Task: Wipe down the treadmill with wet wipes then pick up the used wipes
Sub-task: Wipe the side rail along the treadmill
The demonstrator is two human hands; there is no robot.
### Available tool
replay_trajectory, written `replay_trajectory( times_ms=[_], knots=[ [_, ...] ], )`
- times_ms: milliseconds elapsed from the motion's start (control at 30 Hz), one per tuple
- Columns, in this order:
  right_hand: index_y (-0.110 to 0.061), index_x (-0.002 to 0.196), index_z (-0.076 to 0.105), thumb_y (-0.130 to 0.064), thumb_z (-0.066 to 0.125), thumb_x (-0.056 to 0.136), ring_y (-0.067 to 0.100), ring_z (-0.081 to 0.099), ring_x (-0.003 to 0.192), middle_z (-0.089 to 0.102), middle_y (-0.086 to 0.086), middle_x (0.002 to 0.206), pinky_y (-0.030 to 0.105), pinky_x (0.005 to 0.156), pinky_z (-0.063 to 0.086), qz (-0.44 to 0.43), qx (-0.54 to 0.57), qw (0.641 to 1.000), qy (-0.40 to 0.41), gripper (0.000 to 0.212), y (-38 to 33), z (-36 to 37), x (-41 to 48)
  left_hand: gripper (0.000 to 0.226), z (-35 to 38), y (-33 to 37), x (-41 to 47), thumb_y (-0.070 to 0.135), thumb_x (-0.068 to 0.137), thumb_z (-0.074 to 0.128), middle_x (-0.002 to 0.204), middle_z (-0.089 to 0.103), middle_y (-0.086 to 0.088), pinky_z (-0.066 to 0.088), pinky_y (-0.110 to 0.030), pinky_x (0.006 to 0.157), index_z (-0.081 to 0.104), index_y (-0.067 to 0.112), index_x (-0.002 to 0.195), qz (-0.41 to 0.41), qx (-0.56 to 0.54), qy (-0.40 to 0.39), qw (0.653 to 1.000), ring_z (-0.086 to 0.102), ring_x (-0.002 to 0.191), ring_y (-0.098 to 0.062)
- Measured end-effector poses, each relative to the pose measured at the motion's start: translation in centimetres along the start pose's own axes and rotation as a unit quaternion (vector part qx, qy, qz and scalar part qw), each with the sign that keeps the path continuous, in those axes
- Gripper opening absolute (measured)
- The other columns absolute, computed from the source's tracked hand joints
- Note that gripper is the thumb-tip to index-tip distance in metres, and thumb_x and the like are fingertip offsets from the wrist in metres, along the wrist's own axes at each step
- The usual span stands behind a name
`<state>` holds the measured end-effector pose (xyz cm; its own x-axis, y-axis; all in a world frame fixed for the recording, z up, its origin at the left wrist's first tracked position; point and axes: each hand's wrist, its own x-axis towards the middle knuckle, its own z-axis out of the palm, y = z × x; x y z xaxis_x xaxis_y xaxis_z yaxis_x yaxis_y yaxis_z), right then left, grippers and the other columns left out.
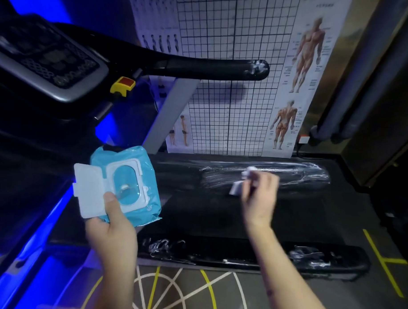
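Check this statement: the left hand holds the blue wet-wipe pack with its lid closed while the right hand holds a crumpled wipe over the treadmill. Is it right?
No: the head view shows the lid flipped open. The left hand holds the blue wet-wipe pack; the right hand holds a crumpled wipe over the treadmill.

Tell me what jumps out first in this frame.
A blue wipe pack, lid flipped open, sits in the left hand at centre-left. Right of it, the right hand grips a crumpled wipe over the streaked far treadmill rail. A muscle chart hangs behind, upper right.
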<state>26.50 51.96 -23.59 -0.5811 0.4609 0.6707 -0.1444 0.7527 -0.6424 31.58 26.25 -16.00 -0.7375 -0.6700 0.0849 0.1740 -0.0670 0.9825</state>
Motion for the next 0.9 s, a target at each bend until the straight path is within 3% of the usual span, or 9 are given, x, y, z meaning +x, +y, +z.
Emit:
replay_trajectory(
  times_ms=[67, 167, 300, 433, 500, 600, 667, 767, 900],
  knots=[
    [-0.003, 0.111, 0.063, -0.009, 0.059, 0.091, 0.030, 0.056, 0.094, 0.056, 0.017, 0.102, 0.051, 0.082, 0.053, 0.084, -0.018, 0.993, 0.083, 0.021, 1.9, -1.6, 1.0, 0.041, -0.8, -0.1, 0.8, 0.029, 0.110, 0.053, 0.125, 0.066, 0.001, 0.049, -0.003, 0.065, 0.055, 0.009, 0.146, -0.001, 0.006, -0.012, 1.000, 0.063, 0.094, 0.008],
    [-0.001, 0.108, 0.066, -0.009, 0.061, 0.091, 0.023, 0.056, 0.089, 0.058, 0.019, 0.101, 0.040, 0.079, 0.053, 0.136, -0.010, 0.980, 0.142, 0.020, -0.2, -1.8, 0.9, 0.040, -1.5, 0.1, 2.7, 0.028, 0.110, 0.054, 0.124, 0.068, -0.001, 0.051, -0.005, 0.070, 0.059, 0.007, 0.144, 0.009, 0.019, -0.019, 1.000, 0.068, 0.099, -0.001],
    [-0.008, 0.107, 0.068, -0.002, 0.068, 0.088, 0.018, 0.057, 0.090, 0.056, 0.008, 0.103, 0.024, 0.082, 0.048, -0.028, 0.027, 0.999, -0.023, 0.020, -8.4, 2.1, -1.9, 0.041, -2.1, 0.5, 5.2, 0.030, 0.109, 0.055, 0.126, 0.068, 0.002, 0.054, -0.026, 0.088, 0.059, 0.012, 0.145, 0.021, 0.017, -0.014, 1.000, 0.069, 0.111, -0.015],
    [-0.013, 0.104, 0.066, -0.007, 0.066, 0.091, 0.022, 0.058, 0.080, 0.048, -0.003, 0.103, 0.033, 0.069, 0.047, -0.073, 0.018, 0.990, -0.115, 0.015, -11.6, 6.6, -3.5, 0.039, -2.5, 0.8, 7.0, 0.030, 0.109, 0.055, 0.123, 0.068, 0.003, 0.054, -0.020, 0.082, 0.060, 0.013, 0.144, 0.020, 0.000, -0.024, 1.000, 0.069, 0.106, -0.012],
    [-0.013, 0.105, 0.065, -0.009, 0.070, 0.088, 0.023, 0.057, 0.079, 0.048, -0.001, 0.106, 0.036, 0.066, 0.046, -0.043, -0.010, 0.995, -0.084, 0.018, -10.4, 6.4, -3.1, 0.039, -3.0, 1.0, 7.6, 0.030, 0.109, 0.055, 0.122, 0.068, 0.003, 0.054, -0.019, 0.079, 0.060, 0.013, 0.144, 0.019, -0.009, -0.031, 0.999, 0.070, 0.103, -0.011],
    [-0.004, 0.108, 0.064, -0.005, 0.070, 0.086, 0.025, 0.053, 0.091, 0.054, 0.018, 0.109, 0.037, 0.078, 0.047, 0.054, -0.060, 0.997, 0.021, 0.022, -6.3, 3.7, -1.8, 0.043, -3.8, 0.8, 8.8, 0.039, 0.105, 0.058, 0.120, 0.070, 0.001, 0.057, -0.035, 0.091, 0.063, 0.015, 0.140, 0.018, -0.004, -0.036, 0.999, 0.071, 0.111, -0.022],
    [0.000, 0.105, 0.063, -0.004, 0.064, 0.088, 0.037, 0.056, 0.096, 0.055, 0.025, 0.107, 0.042, 0.088, 0.047, 0.150, -0.077, 0.981, 0.095, 0.018, -3.5, 1.5, -0.7, 0.050, -4.2, 0.6, 9.5, 0.044, 0.100, 0.057, 0.121, 0.070, 0.000, 0.058, -0.047, 0.097, 0.064, 0.014, 0.140, 0.020, 0.006, -0.036, 0.999, 0.071, 0.114, -0.026],
    [0.002, 0.103, 0.065, -0.006, 0.061, 0.088, 0.044, 0.057, 0.098, 0.058, 0.028, 0.104, 0.040, 0.090, 0.040, 0.261, -0.069, 0.950, 0.158, 0.017, -3.5, 0.0, 0.3, 0.047, -4.5, 0.5, 10.1, 0.040, 0.103, 0.058, 0.122, 0.070, -0.002, 0.058, -0.049, 0.099, 0.063, 0.013, 0.141, 0.009, 0.009, -0.039, 0.999, 0.070, 0.114, -0.027],
    [-0.007, 0.100, 0.067, -0.003, 0.068, 0.087, 0.013, 0.055, 0.086, 0.058, 0.013, 0.099, 0.029, 0.081, 0.045, 0.105, -0.008, 0.992, 0.073, 0.013, -10.9, 4.5, -1.9, 0.040, -4.7, 0.5, 10.5, 0.032, 0.108, 0.056, 0.124, 0.069, 0.000, 0.057, -0.033, 0.090, 0.060, 0.015, 0.144, 0.007, -0.006, -0.031, 0.999, 0.071, 0.108, -0.018]
  ],
)
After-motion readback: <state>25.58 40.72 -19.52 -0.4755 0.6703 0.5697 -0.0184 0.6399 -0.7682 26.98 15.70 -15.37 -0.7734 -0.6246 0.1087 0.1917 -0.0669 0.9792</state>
